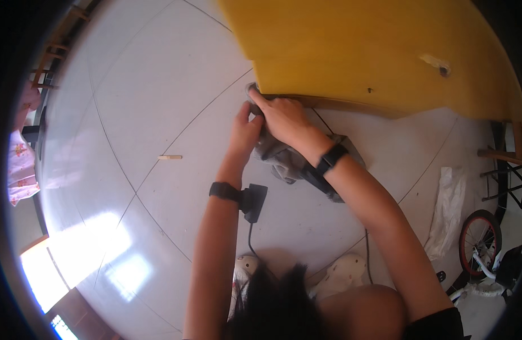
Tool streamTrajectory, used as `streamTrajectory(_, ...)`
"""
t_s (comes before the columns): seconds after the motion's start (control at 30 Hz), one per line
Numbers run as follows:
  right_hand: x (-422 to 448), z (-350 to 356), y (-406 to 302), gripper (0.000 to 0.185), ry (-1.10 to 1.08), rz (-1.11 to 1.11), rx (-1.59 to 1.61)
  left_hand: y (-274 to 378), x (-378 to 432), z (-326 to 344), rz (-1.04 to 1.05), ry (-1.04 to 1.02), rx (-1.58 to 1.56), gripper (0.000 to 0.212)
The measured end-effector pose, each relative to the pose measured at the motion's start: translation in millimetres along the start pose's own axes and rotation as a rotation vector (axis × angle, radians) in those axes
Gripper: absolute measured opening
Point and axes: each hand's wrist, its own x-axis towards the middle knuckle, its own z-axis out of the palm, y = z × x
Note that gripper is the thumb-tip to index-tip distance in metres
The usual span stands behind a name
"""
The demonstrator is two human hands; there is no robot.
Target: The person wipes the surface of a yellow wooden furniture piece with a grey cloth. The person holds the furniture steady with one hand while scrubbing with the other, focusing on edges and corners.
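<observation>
A large yellow panel point(354, 51), apparently the side of a piece of furniture, stands over the pale tiled floor. At its lower left corner my right hand point(284, 117) presses a grey cloth point(282, 157) with the index finger stretched out. My left hand point(246, 131) is just below and left, thumb and fingers pinching part of the same cloth. The rest of the cloth hangs bunched under my right hand and wrist. Along the panel's bottom runs a thin brown edge point(337, 103). Both wrists wear black bands; a black device point(254, 203) with a cable sits by the left one.
A small flat stick point(170, 157) lies on the floor to the left. My white shoes point(344, 272) are below, near a dark cable point(368, 255). At the right are a white plastic sack point(448, 208), a small bicycle's wheel point(479, 242) and a wooden chair point(503, 155).
</observation>
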Motion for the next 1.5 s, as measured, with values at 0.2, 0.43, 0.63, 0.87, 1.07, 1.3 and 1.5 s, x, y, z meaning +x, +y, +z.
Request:
streamTrajectory(0.2, -29.2, 2.7, 11.9, 0.068, 0.061, -0.026, -0.191, -10.5, -6.5, -0.4, 0.045, 0.109, 0.086, 0.050)
streamTrajectory(0.43, -35.9, 11.3, 10.9, 0.066, 0.058, 0.033, -0.076, -0.7, -10.8, -0.2, -0.076, 0.075, 0.032, 0.046)
streamTrajectory(0.63, -67.7, 8.1, 5.2, 0.053, 0.174, -0.050, 0.359, -15.4, -18.1, 20.2, 0.343, 0.309, 0.273, 0.036)
streamTrajectory(0.87, -118.7, 3.9, 4.6, 0.030, 0.517, 0.121, 0.506, 15.6, -70.1, 38.6, 0.374, -0.067, 0.346, 0.033)
streamTrajectory(1.07, -157.0, -13.7, 16.4, 0.023, 0.390, 0.649, 1.212, 30.4, -80.2, 48.2, 0.394, -0.455, 0.200, 0.034)
streamTrajectory(1.3, -169.9, -21.9, 33.9, 0.019, 0.658, 0.973, 1.490, 25.0, -75.5, 37.3, 0.239, -0.269, -0.134, 0.038)
streamTrajectory(1.5, -169.7, -43.4, 94.5, 0.021, 1.012, 1.020, 1.654, 9.3, -36.8, -12.8, 0.167, 0.080, 0.051, 0.036)
